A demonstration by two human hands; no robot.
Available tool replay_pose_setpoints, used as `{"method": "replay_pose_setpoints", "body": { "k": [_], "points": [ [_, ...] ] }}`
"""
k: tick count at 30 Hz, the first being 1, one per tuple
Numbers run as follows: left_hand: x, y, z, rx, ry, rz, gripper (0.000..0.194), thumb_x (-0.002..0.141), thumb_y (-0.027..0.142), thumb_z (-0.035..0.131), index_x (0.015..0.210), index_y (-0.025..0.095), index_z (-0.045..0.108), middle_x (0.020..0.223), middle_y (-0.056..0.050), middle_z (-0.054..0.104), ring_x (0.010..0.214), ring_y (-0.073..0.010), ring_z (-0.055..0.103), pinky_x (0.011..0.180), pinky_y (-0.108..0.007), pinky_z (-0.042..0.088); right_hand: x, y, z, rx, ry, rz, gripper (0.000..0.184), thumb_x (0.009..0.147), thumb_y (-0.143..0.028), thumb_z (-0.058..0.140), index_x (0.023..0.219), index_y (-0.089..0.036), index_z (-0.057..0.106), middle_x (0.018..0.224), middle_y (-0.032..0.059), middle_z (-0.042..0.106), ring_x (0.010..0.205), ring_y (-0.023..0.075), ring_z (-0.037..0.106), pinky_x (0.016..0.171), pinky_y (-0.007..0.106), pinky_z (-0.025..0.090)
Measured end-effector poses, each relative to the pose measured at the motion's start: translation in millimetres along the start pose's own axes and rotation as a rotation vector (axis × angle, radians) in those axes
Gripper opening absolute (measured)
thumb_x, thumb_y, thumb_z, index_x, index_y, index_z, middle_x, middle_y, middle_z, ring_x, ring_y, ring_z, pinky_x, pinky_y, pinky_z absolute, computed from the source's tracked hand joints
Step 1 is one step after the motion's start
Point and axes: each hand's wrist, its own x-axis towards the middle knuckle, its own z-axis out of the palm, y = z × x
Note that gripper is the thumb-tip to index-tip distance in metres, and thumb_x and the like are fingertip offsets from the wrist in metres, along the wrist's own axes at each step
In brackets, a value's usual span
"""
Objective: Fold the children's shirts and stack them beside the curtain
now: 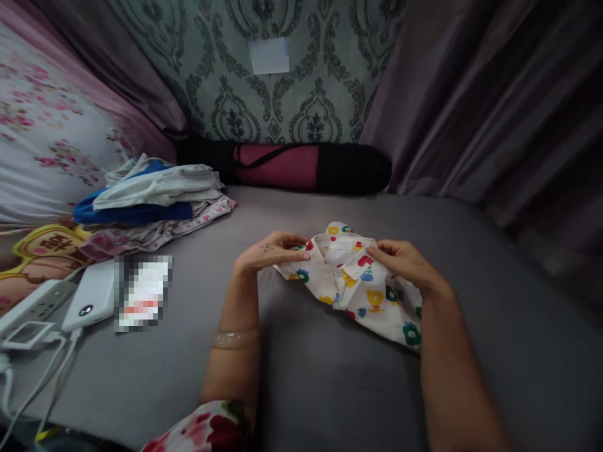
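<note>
A white shirt [325,280] printed with coloured shapes is held up by its collar area, above the grey sheet. Its open neck faces me, and the lower part hangs toward the right, partly behind my right forearm. My left hand [277,249] pinches the cloth at the left side of the collar, thumb in front. At the right side of the collar, my right hand [398,256] grips the cloth between thumb and fingers. The other fingers of both hands are partly hidden by the fabric.
A pile of clothes [155,194] lies at the left on the grey sheet [188,383]. Nearer are a white power bank [92,295], a power strip [40,304], cables and a blurred-out item [144,293]. A black and maroon long bag [282,166] lies along the wall.
</note>
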Motion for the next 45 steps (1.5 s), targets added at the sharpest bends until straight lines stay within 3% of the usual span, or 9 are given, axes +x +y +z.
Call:
{"method": "replay_pose_setpoints", "body": {
  "k": [4, 13, 21, 27, 33, 36, 39, 45],
  "points": [
    [8, -1, 4.9, -0.02, 0.034, 0.004, 0.039, 0.072, 0.036, 0.078, 0.105, 0.017, 0.069, 0.099, -0.007, 0.072, 0.08, -0.0159, 0.066, 0.072, -0.027, 0.052, -1, -1, -3, -0.037, 0.031, 0.014, 0.047, 0.072, -0.065, 0.067, 0.077, -0.018, 0.066, 0.067, 0.0019, 0.062, 0.055, 0.0119, 0.053, 0.045, 0.021, 0.038],
    [20, -11, 7.9, 0.097, 0.244, 0.081, 0.036, 0.077, 0.048, 0.067, 0.078, 0.012, 0.068, 0.068, -0.002, 0.063, 0.061, -0.0108, 0.055, 0.055, -0.022, 0.041, -1, 10, -18, -0.079, 0.116, 0.073, 0.041, 0.073, -0.062, 0.068, 0.084, -0.022, 0.069, 0.067, 0.0014, 0.064, 0.053, 0.0144, 0.056, 0.043, 0.024, 0.041],
    [26, -3, 15.4, 0.227, 0.452, 0.236, 0.036, 0.082, 0.047, 0.058, 0.085, 0.013, 0.069, 0.074, -0.003, 0.061, 0.066, -0.0111, 0.052, 0.057, -0.022, 0.039, -2, 2, -18, -0.126, 0.201, 0.064, 0.038, 0.074, -0.062, 0.065, 0.085, -0.026, 0.07, 0.067, 0.0024, 0.065, 0.054, 0.0191, 0.058, 0.04, 0.027, 0.043],
    [23, 6, 19.9, 0.341, 0.489, 0.291, 0.036, 0.084, 0.045, 0.053, 0.085, 0.014, 0.07, 0.078, -0.004, 0.063, 0.073, -0.013, 0.053, 0.062, -0.023, 0.041, -5, 3, -26, -0.144, 0.068, 0.054, 0.044, 0.071, -0.063, 0.068, 0.093, -0.025, 0.068, 0.075, 0.0018, 0.065, 0.061, 0.0167, 0.059, 0.048, 0.026, 0.047],
    [16, 10, 18.3, 0.392, 0.47, 0.304, 0.034, 0.084, 0.043, 0.053, 0.084, 0.013, 0.069, 0.077, -0.003, 0.063, 0.069, -0.0119, 0.052, 0.058, -0.021, 0.04, -16, -3, -19, -0.272, 0.03, -0.114, 0.041, 0.075, -0.06, 0.061, 0.069, -0.019, 0.06, 0.063, -0.0016, 0.055, 0.058, 0.0122, 0.051, 0.049, 0.022, 0.041],
    [13, 16, 15.7, 0.45, 0.467, 0.342, 0.036, 0.084, 0.043, 0.051, 0.085, 0.012, 0.069, 0.076, -0.003, 0.063, 0.069, -0.012, 0.052, 0.057, -0.02, 0.039, -20, -11, -19, -0.314, 0.135, -0.167, 0.04, 0.08, -0.059, 0.055, 0.077, -0.019, 0.062, 0.067, -0.0002, 0.058, 0.062, 0.0143, 0.054, 0.051, 0.023, 0.042],
    [8, 32, 12.4, 0.57, 0.523, 0.436, 0.037, 0.085, 0.043, 0.05, 0.087, 0.012, 0.07, 0.075, -0.003, 0.063, 0.069, -0.0122, 0.052, 0.058, -0.02, 0.038, -24, -29, -24, -0.42, 0.315, -0.308, 0.043, 0.084, -0.059, 0.051, 0.082, -0.018, 0.065, 0.071, 0.0019, 0.062, 0.066, 0.0162, 0.055, 0.054, 0.025, 0.041],
    [-26, 91, 8.8, 0.941, 0.752, 0.8, 0.037, 0.093, 0.044, 0.045, 0.099, 0.017, 0.07, 0.087, -0.005, 0.069, 0.078, -0.0141, 0.059, 0.07, -0.022, 0.043, -50, -86, -34, -0.672, 0.68, -0.612, 0.043, 0.095, -0.056, 0.041, 0.105, -0.022, 0.066, 0.086, 0.0044, 0.068, 0.077, 0.0192, 0.061, 0.066, 0.029, 0.044]
  ]
}}
